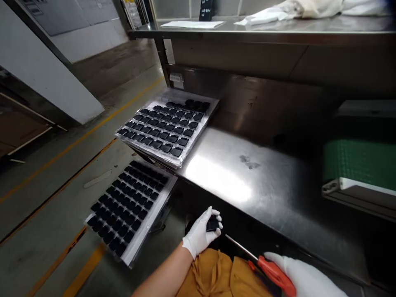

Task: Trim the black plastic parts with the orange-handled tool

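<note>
My left hand (202, 232), in a white glove, is closed around a small black part (212, 224) just in front of the bench edge. The part looks like a dark plastic piece, partly covered by the fingers. At the lower right, my right hand (305, 275), also gloved in white, grips a red air blow gun (275, 274) with a long thin metal nozzle. The nozzle tip points toward the left hand and stands a little apart from the black part. Some fingers of the right hand are hidden or blurred.
A tray (181, 160) with rows of black parts rests at the left end of the metal bench (266, 192). A second, lower tray (148, 227) holds similar parts. A green conveyor belt (361, 165) stands at right. Above runs a shelf (229, 31) with white cloth (278, 12).
</note>
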### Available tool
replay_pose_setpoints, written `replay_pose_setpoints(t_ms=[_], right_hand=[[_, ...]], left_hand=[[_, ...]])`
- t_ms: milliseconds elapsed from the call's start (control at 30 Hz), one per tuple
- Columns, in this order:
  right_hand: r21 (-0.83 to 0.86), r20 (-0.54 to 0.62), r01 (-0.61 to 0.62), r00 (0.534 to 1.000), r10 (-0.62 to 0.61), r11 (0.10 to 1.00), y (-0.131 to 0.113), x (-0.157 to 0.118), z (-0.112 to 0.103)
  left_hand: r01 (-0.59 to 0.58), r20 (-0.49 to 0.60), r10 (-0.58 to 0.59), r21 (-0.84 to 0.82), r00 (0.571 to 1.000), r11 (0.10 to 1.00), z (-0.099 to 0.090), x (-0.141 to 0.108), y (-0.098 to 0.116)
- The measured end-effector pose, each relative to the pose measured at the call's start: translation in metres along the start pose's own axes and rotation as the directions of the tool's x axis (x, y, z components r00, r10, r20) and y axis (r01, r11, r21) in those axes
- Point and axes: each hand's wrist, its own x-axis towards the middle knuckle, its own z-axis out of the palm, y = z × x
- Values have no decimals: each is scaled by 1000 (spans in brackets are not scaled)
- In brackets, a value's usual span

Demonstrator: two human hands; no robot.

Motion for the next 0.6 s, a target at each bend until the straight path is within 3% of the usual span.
replay_pose_setpoints(t_ms=[167,233,333,433,500,600], right_hand=[[25,28,-11,1000,10,1000,8,4,0],[21,32,-5,999,4,1000,8,4,0],[36,63,-7,998,5,999,1,2,-7],[36,95,0,995,-3,999,-5,0,-20],[5,110,-1,994,0,1000,-7,0,-28],[-36,107,-22,994,26,999,-6,0,-35]], left_hand=[[10,-13,-9,96,1000,995,3,2,-6],[-34,-3,35,216,999,976,6,3,-7],[-132,31,133,469,991,873,6,5,-9],[-179,50,186,596,981,783,1,8,-11],[-244,109,239,706,965,664,-3,9,-13],[-403,307,312,859,899,317,-7,9,-15]])
